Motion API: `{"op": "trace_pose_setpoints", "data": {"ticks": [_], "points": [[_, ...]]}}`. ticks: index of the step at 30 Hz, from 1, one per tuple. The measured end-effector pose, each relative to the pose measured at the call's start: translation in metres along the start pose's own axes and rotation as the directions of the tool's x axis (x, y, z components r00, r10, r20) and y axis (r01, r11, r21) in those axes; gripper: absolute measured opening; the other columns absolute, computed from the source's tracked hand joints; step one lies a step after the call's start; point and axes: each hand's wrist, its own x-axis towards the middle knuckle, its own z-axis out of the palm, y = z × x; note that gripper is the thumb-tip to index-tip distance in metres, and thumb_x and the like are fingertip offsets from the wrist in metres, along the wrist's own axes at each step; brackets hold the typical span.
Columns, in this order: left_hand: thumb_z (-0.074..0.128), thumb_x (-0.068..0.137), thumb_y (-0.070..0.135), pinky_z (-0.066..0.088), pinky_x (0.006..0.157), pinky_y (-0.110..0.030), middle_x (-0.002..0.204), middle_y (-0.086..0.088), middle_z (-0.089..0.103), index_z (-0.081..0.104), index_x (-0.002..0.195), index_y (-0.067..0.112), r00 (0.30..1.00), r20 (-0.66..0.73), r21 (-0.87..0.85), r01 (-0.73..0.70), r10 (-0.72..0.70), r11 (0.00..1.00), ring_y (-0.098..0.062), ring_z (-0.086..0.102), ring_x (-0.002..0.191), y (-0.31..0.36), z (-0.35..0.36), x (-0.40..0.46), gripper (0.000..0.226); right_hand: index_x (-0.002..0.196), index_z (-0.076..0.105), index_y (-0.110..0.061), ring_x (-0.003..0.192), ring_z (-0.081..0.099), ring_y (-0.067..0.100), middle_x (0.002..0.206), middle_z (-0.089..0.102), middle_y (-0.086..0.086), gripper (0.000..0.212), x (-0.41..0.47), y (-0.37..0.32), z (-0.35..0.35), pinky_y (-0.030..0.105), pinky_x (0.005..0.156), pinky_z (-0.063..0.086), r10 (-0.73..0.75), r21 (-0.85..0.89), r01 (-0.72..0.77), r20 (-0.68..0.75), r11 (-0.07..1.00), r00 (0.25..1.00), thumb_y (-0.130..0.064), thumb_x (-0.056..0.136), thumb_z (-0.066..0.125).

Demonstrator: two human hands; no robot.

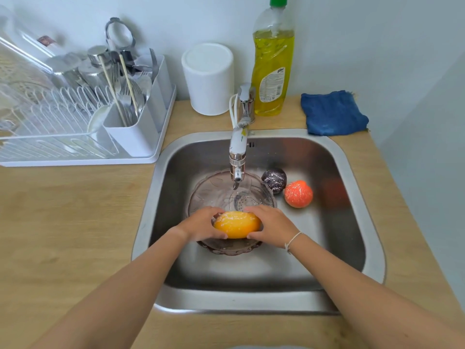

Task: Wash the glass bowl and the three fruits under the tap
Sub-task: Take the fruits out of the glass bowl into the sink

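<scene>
My left hand (pixel 201 224) and right hand (pixel 273 226) cup the yellow fruit (pixel 237 224) from either side, fingers curled round its ends, holding it over the near part of the glass bowl (pixel 227 192). The bowl sits on the floor of the steel sink (pixel 352 222), right beneath the tap (pixel 237 157). Beyond it to the right lie the orange fruit (pixel 298 193) and, touching the bowl's rim, the dark purple fruit (pixel 274 180). Farther back on the counter stand a yellow soap bottle (pixel 273 64) and a blue cloth (pixel 333 113).
</scene>
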Motion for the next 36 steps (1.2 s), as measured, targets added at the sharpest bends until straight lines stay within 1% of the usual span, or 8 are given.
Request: {"op": "trace_pose_setpoints", "data": {"ticks": [3,6,11,16,20,28,32,36], "points": [[0.080,0.071,0.028,0.043,0.075,-0.020,0.122,-0.002,0.052,0.045,0.135,0.022,0.999,-0.025,-0.039,-0.047,0.046,0.998,-0.014,0.054,0.094,0.012,-0.004,0.003,0.073,0.137,0.038,-0.024,0.126,0.042,0.020,0.139,0.045,0.001,0.072,-0.007,0.006,-0.013,0.033,0.104,0.032,0.006,0.037,-0.003,-0.066,0.999,0.998,-0.037,0.074,0.070],[0.080,0.070,0.026,0.043,0.075,-0.019,0.116,0.001,0.053,0.046,0.133,0.022,0.991,-0.044,-0.048,-0.128,0.126,0.991,-0.012,0.055,0.090,0.037,-0.006,0.008,0.072,0.137,0.040,-0.021,0.126,0.043,0.020,0.137,0.046,0.003,0.073,-0.022,0.016,-0.029,0.031,0.104,0.032,0.033,0.053,-0.026,-0.141,0.998,0.989,-0.034,0.074,0.072],[0.078,0.071,0.033,0.036,0.074,-0.018,0.114,0.001,0.053,0.049,0.130,0.021,0.956,-0.058,0.091,-0.281,0.287,0.955,-0.011,0.049,0.093,0.082,0.008,0.020,0.067,0.136,0.042,-0.018,0.127,0.042,0.021,0.139,0.045,0.004,0.073,-0.058,0.040,-0.048,0.030,0.105,0.031,0.151,0.076,-0.138,-0.212,0.988,0.965,-0.030,0.072,0.075],[0.076,0.072,0.033,0.036,0.086,-0.023,0.122,-0.005,0.052,0.047,0.130,0.020,0.946,-0.005,0.134,-0.320,0.324,0.938,-0.018,0.049,0.107,0.106,0.032,0.022,0.066,0.136,0.041,-0.017,0.123,0.046,0.024,0.137,0.043,0.006,0.073,-0.076,0.052,-0.053,0.034,0.103,0.037,0.270,0.037,-0.268,-0.130,0.963,0.954,-0.026,0.072,0.073],[0.077,0.073,0.032,0.035,0.084,-0.022,0.121,-0.009,0.051,0.048,0.130,0.017,0.948,-0.003,0.127,-0.316,0.319,0.940,-0.020,0.049,0.109,0.107,0.045,0.017,0.066,0.130,0.046,-0.017,0.117,0.051,0.027,0.131,0.046,0.009,0.066,-0.076,0.050,-0.055,0.035,0.098,0.042,0.313,0.001,-0.314,-0.044,0.950,0.949,-0.019,0.070,0.072],[0.076,0.072,0.031,0.037,0.084,-0.025,0.121,-0.011,0.052,0.050,0.126,0.013,0.965,-0.009,0.127,-0.259,0.262,0.957,-0.025,0.051,0.111,0.103,0.071,0.007,0.063,0.125,0.048,-0.018,0.112,0.054,0.029,0.128,0.049,0.008,0.062,-0.070,0.055,-0.052,0.038,0.092,0.045,0.306,-0.141,-0.295,0.069,0.945,0.949,-0.015,0.068,0.073],[0.072,0.077,0.026,0.038,0.095,-0.031,0.126,-0.014,0.046,0.044,0.131,0.010,0.974,-0.014,0.155,-0.223,0.228,0.962,-0.029,0.048,0.116,0.105,0.081,0.002,0.062,0.125,0.046,-0.017,0.114,0.053,0.030,0.130,0.048,0.008,0.059,-0.063,0.061,-0.048,0.039,0.091,0.045,0.287,-0.199,-0.261,0.112,0.945,0.951,-0.012,0.071,0.070],[0.067,0.080,0.026,0.040,0.091,-0.034,0.125,-0.014,0.043,0.046,0.125,0.007,0.979,-0.046,0.234,-0.185,0.201,0.954,-0.031,0.049,0.113,0.109,0.091,0.000,0.054,0.127,0.045,-0.017,0.117,0.051,0.031,0.133,0.045,0.009,0.056,-0.058,0.067,-0.046,0.041,0.093,0.044,0.264,-0.231,-0.228,0.142,0.946,0.954,-0.009,0.075,0.064]]}}
